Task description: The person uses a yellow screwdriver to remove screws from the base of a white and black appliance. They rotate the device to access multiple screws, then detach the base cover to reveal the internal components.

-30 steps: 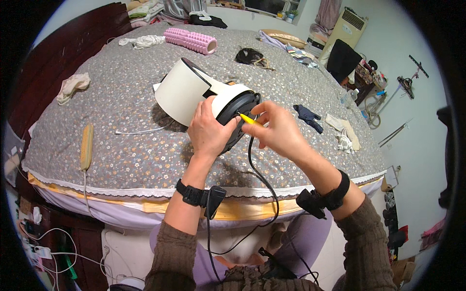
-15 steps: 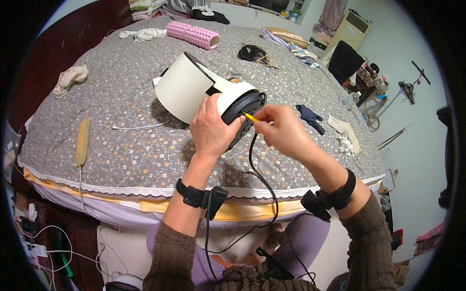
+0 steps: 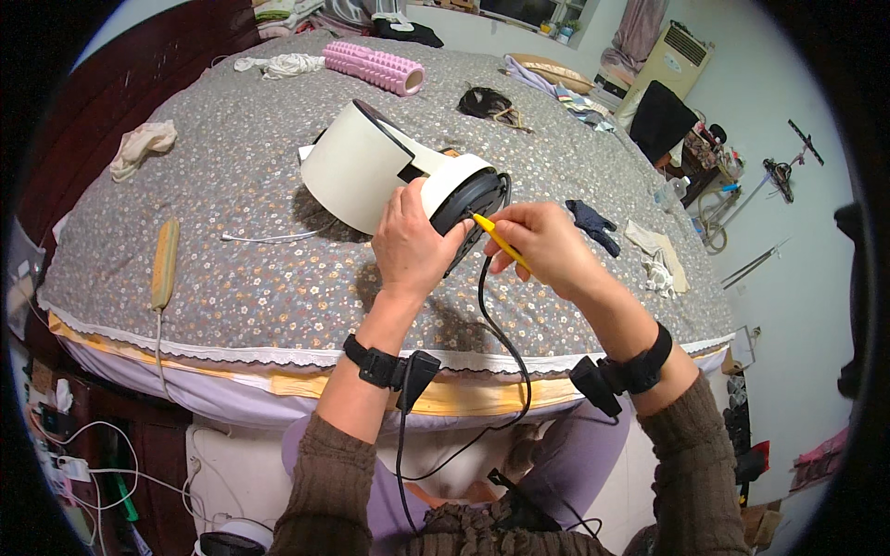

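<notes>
A white appliance with a wide curved shell (image 3: 350, 176) lies tilted on the bed, its round black base (image 3: 464, 199) facing right and toward me. My left hand (image 3: 408, 248) is wrapped round the lower white part beside that base, steadying it, with the thumb at the base's edge. In my right hand (image 3: 547, 246), thumb and fingers pinch a slim yellow-handled screwdriver (image 3: 501, 239). Its thin dark tip points at the black base and appears to touch it; the exact contact spot is too small to make out. A black cord (image 3: 491, 315) hangs from the base.
On the flowered bedspread (image 3: 250, 306) lie a pink foam roller (image 3: 375, 68), a yellow power strip (image 3: 165, 264), a white cable (image 3: 269, 239), dark gloves (image 3: 593, 227) and pale cloths (image 3: 654, 250). The black cord drops over the bed's near edge between my arms.
My right fingers have shifted along the screwdriver, so more of its yellow handle shows, slanting down to the right. The left hand keeps its hold; the whole view has shifted slightly.
</notes>
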Tool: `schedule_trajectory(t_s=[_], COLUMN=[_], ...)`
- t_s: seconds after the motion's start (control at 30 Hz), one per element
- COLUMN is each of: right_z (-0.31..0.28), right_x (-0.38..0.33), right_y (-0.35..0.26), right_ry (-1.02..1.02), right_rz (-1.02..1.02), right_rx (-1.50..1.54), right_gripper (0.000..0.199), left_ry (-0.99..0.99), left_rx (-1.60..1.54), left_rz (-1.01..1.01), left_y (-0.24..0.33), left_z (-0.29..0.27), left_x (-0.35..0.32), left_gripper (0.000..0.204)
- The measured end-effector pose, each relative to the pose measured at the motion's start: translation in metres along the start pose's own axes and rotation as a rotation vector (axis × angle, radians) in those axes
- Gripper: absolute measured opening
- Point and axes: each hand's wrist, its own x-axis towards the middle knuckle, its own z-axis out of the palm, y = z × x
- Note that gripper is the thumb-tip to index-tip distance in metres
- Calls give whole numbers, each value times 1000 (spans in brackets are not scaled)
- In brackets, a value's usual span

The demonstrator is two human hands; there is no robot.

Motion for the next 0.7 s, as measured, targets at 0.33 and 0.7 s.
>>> schedule_trajectory(t_s=[0.33, 0.7], right_z=[-5, -3], right_x=[11, 6], right_y=[-4, 1], right_ry=[-96, -222], right_rz=[337, 158], right_rx=[606, 292], right_gripper=[18, 25], left_ry=[40, 23], left_rx=[-45, -76], left_rz=[25, -69], left_y=[-7, -6], left_z=[2, 0], left_x=[-2, 0], left_gripper=[71, 73])
